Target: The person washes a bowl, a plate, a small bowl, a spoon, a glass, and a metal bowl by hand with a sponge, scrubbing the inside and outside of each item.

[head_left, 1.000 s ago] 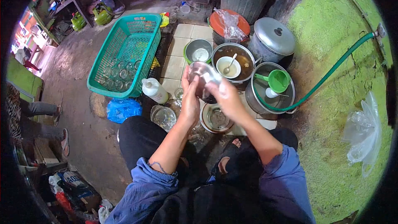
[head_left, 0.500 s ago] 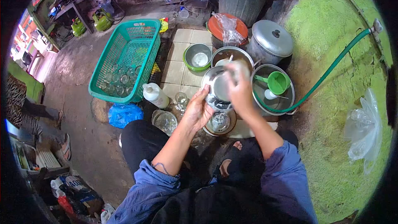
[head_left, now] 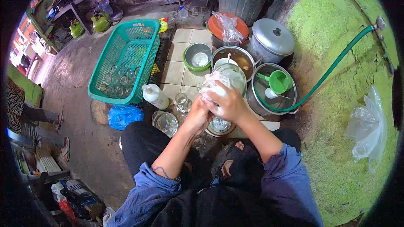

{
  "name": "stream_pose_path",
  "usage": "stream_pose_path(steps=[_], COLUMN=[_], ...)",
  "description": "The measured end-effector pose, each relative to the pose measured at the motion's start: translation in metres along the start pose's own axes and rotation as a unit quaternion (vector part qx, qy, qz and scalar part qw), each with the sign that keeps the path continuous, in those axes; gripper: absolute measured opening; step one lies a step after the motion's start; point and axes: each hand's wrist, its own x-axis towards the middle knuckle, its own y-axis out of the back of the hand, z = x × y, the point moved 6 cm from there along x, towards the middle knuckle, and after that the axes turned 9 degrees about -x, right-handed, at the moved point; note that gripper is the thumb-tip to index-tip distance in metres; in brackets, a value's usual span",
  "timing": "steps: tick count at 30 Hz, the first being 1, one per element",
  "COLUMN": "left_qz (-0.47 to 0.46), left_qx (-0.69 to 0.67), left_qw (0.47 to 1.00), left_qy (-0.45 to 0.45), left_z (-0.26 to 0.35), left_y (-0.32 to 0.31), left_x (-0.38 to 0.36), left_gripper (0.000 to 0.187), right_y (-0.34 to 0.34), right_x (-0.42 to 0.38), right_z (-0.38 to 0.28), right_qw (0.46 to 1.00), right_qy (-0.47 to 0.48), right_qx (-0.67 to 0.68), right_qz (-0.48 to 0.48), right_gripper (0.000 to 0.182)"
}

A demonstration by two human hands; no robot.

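Observation:
Held up in front of me is a soapy, rounded metal bowl (head_left: 235,75). My left hand (head_left: 201,113) grips its near left edge, fingers partly hidden behind my other hand. My right hand (head_left: 227,103) is closed on a white, foamy scrubber (head_left: 213,87) pressed against the bowl. Below my hands, a round dish with glassware (head_left: 220,127) stands on the floor. To the left are a clear glass bowl (head_left: 165,123), a small glass (head_left: 181,98) and a white bottle (head_left: 155,96).
A green basket (head_left: 97,94) with several glasses stands left. Beyond my hands are a green-rimmed bowl (head_left: 198,57), a pot of brown water (head_left: 246,61) and a lidded pot (head_left: 273,38). A hose (head_left: 332,70) enters another pot (head_left: 255,101). A person's legs (head_left: 40,120) are far left.
The bowl has turned so its rounded side shows. My right hand has moved left and down, close against my left hand. The view has shifted slightly.

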Motion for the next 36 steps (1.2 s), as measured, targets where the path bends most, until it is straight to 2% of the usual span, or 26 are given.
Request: stream_pose_path(steps=[4,5,6,7,8,9,10,13,14,16,17,18,20,21,22,24,25,26,27,28,29,31,32,34,35,36], left_qz=[-0.021,-0.038,-0.039,-0.026,-0.012,0.047,0.047,0.068,0.068,0.025,0.013,0.012,0.030,0.041,0.043,-0.054,-0.112,-0.110,-0.036,0.038,0.008,0.016,0.024,0.007,0.018,0.030], left_qx=[-0.005,-0.054,-0.056,-0.097,-0.136,-0.126,-0.127,-0.202,-0.200,-0.220,-0.230,-0.232,-0.243,-0.261,-0.261,-0.299,-0.338,-0.336,-0.306,-0.274,-0.281,-0.297,-0.312,-0.311,-0.260,-0.209], left_qw=[1.000,0.998,0.998,0.995,0.991,0.991,0.991,0.977,0.977,0.975,0.973,0.973,0.969,0.964,0.964,0.953,0.934,0.935,0.951,0.960,0.959,0.954,0.949,0.950,0.965,0.977], left_qy=[0.016,0.004,0.002,-0.002,-0.004,-0.004,-0.003,-0.008,-0.007,0.000,0.002,0.001,-0.014,-0.034,-0.034,-0.018,-0.007,-0.008,-0.026,-0.043,-0.032,-0.040,-0.049,-0.037,-0.023,-0.007], left_z=[0.003,0.007,0.007,0.008,0.008,0.007,0.001,-0.011,-0.006,0.008,0.012,0.013,0.017,0.019,0.016,0.015,0.022,0.033,0.042,0.047,0.045,0.048,0.049,0.046,0.045,0.042], left_y=[-0.005,-0.014,-0.016,-0.014,-0.013,-0.006,0.003,0.031,0.023,-0.001,-0.006,-0.005,0.000,0.006,0.018,0.035,0.031,0.018,0.011,0.011,0.021,0.017,0.016,0.015,0.010,0.008], left_x=[0.004,0.004,0.004,0.005,0.004,0.003,0.006,0.014,0.014,0.012,0.012,0.012,0.011,0.013,0.015,0.016,0.018,0.017,0.014,0.011,0.014,0.015,0.015,0.014,0.013,0.011], left_gripper=[0.040,0.040,0.040,0.040,0.039,0.040,0.040,0.045,0.045,0.048,0.050,0.050,0.049,0.049,0.049,0.050,0.055,0.055,0.056,0.056,0.056,0.055,0.055,0.055,0.055,0.056], right_y=[0.015,0.014,0.009,0.006,0.006,-0.004,-0.012,-0.005,-0.004,0.004,0.002,-0.002,-0.006,-0.011,-0.025,-0.030,-0.031,-0.032,-0.032,-0.031,-0.025,-0.001,0.008,0.026,0.027,0.027], right_x=[0.015,0.014,0.009,0.007,0.009,0.003,-0.003,0.007,0.010,0.011,0.009,0.008,0.005,0.005,-0.008,-0.012,-0.014,-0.019,-0.024,-0.027,-0.030,-0.010,-0.001,0.008,0.007,0.007], right_z=[0.017,0.033,0.047,0.039,0.021,0.002,-0.012,-0.014,-0.007,0.029,0.039,0.036,0.012,-0.002,-0.018,-0.044,-0.040,-0.035,-0.031,-0.025,-0.017,-0.013,-0.011,-0.007,0.007,0.012], right_qw=[0.999,0.985,0.944,0.956,0.979,0.986,0.986,0.994,0.994,0.978,0.945,0.945,0.976,0.987,0.989,0.990,0.990,0.990,0.990,0.990,0.995,0.999,0.999,0.996,0.993,0.993], right_qy=[-0.015,-0.158,-0.295,-0.284,-0.186,-0.131,-0.075,-0.026,-0.027,-0.198,-0.312,-0.310,-0.208,-0.152,-0.114,-0.043,-0.044,-0.019,0.005,0.004,-0.010,-0.020,-0.022,-0.003,-0.087,-0.092], right_qx=[-0.024,0.060,0.141,0.066,-0.049,-0.099,-0.149,-0.102,-0.101,-0.043,0.092,0.090,-0.045,-0.057,-0.061,-0.024,-0.022,-0.019,-0.017,-0.016,-0.013,-0.014,-0.014,-0.084,-0.047,-0.045], right_qz=[0.018,0.028,0.036,0.041,0.062,0.029,-0.006,0.020,0.020,0.048,0.044,0.044,0.052,0.016,-0.071,-0.133,-0.132,-0.136,-0.141,-0.141,-0.103,-0.041,-0.043,0.036,0.058,0.055], right_gripper=[0.029,0.026,0.023,0.021,0.021,0.021,0.021,0.022,0.022,0.024,0.025,0.025,0.031,0.035,0.037,0.037,0.037,0.038,0.040,0.040,0.043,0.051,0.051,0.049,0.042,0.042])
